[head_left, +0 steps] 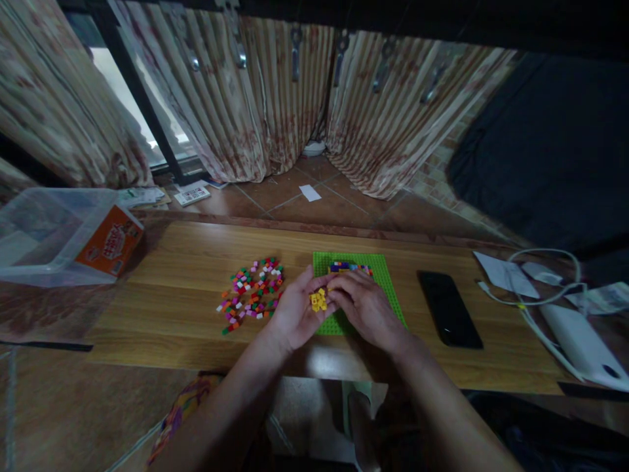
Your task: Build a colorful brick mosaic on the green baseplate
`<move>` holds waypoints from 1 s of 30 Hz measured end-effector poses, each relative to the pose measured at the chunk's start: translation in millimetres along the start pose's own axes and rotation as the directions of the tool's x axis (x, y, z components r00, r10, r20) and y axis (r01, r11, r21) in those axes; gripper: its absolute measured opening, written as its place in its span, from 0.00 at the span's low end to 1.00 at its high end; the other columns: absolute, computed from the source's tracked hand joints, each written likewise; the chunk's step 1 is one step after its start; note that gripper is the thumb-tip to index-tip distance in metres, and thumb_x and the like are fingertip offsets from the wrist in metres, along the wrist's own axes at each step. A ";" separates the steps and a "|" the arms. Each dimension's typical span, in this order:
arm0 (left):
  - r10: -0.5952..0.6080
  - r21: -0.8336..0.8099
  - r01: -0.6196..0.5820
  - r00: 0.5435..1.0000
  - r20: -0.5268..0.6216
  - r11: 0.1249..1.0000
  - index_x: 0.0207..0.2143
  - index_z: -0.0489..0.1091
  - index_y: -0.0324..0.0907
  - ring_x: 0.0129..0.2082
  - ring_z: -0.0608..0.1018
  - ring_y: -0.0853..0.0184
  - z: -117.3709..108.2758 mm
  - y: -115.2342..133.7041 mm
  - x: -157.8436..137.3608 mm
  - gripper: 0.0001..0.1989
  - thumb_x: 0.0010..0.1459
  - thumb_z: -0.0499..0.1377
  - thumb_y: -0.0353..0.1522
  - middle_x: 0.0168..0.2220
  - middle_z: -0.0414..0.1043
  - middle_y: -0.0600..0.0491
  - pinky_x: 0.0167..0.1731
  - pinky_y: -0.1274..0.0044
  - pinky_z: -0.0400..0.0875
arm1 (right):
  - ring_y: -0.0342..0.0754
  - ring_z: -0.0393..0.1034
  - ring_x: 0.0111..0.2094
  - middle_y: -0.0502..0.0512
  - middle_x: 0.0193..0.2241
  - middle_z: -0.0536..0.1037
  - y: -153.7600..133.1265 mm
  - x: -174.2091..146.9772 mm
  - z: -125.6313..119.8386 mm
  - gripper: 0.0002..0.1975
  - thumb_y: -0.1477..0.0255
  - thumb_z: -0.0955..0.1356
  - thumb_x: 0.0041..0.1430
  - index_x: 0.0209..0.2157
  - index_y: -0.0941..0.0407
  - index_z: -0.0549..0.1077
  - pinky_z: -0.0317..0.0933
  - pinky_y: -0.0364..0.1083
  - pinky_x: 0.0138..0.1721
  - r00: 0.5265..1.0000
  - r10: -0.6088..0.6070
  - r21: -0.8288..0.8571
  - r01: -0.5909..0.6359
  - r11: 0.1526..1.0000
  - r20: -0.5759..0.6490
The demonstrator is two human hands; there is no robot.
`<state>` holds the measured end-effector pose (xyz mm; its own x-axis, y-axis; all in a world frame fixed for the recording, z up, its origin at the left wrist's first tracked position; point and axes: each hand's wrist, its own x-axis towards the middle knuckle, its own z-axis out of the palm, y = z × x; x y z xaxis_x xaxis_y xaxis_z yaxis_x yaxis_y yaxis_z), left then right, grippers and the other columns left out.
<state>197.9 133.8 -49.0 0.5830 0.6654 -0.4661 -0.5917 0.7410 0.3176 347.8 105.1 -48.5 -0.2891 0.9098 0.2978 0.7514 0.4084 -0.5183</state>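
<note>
Cupped palm up, my left hand (299,311) holds a small heap of yellow toy bricks (318,299). My right hand (364,303) is bent over beside it, its fingertips closed together at the edge of the heap; whatever they pinch is hidden. Beneath both hands lies a green studded baseplate (388,282). Along its far part sits a row of multicoloured bricks (339,267), partly covered by my right hand. Loose small bricks (255,295) in red, pink, white, green and orange are scattered on the wooden table (171,295) left of my left hand.
A black phone (449,309) lies right of the baseplate. Farther right are a white cable (540,301) and a white power bank-like device (587,344). A clear plastic bin (54,236) with an orange label stands at the left. Curtains (275,105) hang beyond the table.
</note>
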 end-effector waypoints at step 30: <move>0.219 0.121 -0.191 0.929 -0.299 0.974 0.29 0.71 0.32 0.24 0.73 0.76 1.4 0.5 4.7 0.10 0.55 0.51 0.18 0.26 0.71 0.49 0.24 0.86 0.68 | 0.47 0.70 0.33 0.53 0.32 0.75 49.7 -4.4 9.4 0.06 0.66 0.70 0.53 0.28 0.52 0.79 0.63 0.47 0.35 0.880 0.413 0.314 -0.334 0.889 -0.233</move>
<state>201.1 137.4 -49.8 0.2455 0.7533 -0.6101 -0.6203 0.6058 0.4982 380.9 122.1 -83.1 0.1940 0.9526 0.2343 0.5778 0.0821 -0.8120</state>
